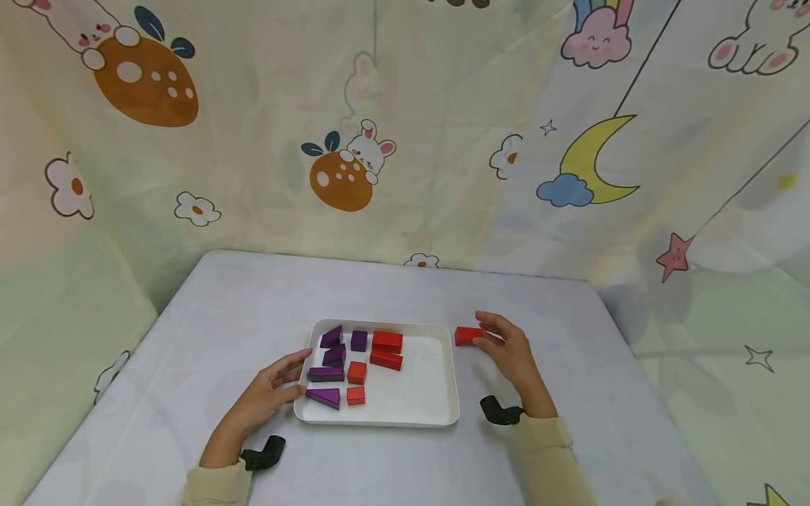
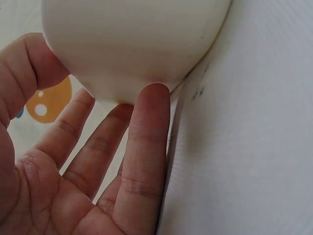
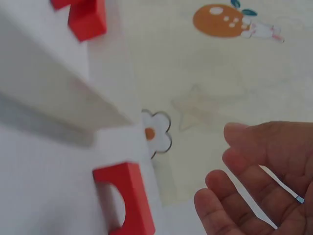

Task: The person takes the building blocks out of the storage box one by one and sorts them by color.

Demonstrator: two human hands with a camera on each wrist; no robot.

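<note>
A white tray (image 1: 418,393) holds purple and red blocks. My left hand (image 1: 278,386) touches the tray's left end; in the left wrist view its fairly straight fingers (image 2: 149,142) meet the outer wall. To the tray's right, a red arch block (image 1: 466,336) with a curved cutout lies on the table. My right hand (image 1: 506,344) is beside it, and its fingertips overlap the block's right end in the head view. The right wrist view shows a gap between that hand and the arch block (image 3: 137,200), with nothing between the loosely bent fingers.
Several purple blocks (image 1: 325,374) line the tray's left side, with red blocks (image 1: 387,342) to their right. The table (image 1: 380,464) has a white cover. Printed cloth (image 1: 253,154) hangs behind it and at the sides. Each wrist wears a black device (image 1: 264,453).
</note>
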